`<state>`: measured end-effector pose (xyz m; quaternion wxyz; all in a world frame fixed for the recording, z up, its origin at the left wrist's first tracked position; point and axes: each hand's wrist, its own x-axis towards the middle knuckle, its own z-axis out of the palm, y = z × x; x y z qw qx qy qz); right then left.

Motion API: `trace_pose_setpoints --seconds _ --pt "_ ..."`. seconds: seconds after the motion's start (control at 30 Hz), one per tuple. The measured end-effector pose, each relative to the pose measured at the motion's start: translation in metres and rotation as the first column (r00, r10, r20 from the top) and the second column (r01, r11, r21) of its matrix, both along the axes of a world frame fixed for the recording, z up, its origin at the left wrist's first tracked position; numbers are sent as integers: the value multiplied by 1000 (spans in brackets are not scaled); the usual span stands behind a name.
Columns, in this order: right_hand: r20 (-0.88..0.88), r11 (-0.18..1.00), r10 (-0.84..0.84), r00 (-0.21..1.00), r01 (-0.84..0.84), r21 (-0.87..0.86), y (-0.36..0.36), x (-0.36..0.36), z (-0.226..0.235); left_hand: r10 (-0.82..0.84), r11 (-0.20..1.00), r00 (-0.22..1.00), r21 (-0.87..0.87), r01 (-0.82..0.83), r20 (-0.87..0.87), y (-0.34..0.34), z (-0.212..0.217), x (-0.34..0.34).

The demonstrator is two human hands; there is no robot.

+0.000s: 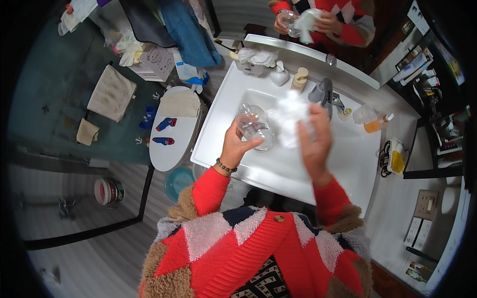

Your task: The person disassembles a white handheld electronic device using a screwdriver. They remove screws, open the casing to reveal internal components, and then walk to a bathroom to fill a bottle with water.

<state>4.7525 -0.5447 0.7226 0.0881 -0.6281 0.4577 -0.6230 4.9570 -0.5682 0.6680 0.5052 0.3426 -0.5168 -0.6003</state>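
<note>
Over the white washbasin (228,94), my left hand (235,146) grips a clear, see-through bottle (252,119) by its side. The bottle is tilted, its narrow knob-like end pointing away from me and its round base toward my thumb. Just to the right, my right hand (316,144) is closed on a crumpled white cloth (288,121). Both hand and cloth are smeared by motion, so whether the cloth is fabric or paper is unclear. A small gap seems to separate cloth and bottle.
Along the basin's back edge stand a white dispenser (279,74), a beige pump bottle (299,78) and a grey faucet (325,94). An orange pump bottle (377,124) lies at the right. Left of the basin are a white toilet lid (171,126) and a teal basin (179,183).
</note>
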Motion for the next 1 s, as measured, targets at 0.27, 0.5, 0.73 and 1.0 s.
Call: trace_pose_setpoints --seconds 0.27,0.5,0.73,1.0 --pt "45 975 211 977 -213 61 10 61 -3 65 987 966 -156 -26 249 16 1 -13" --pt "512 761 334 791 -547 348 -2 49 0 -48 980 966 -174 94 255 25 4 4" --pt "568 606 295 768 -610 510 -9 7 -19 -220 974 972 -72 214 -82 36 2 15" --pt "673 746 398 623 -647 157 13 16 24 -214 977 945 -62 205 -248 30 13 29"
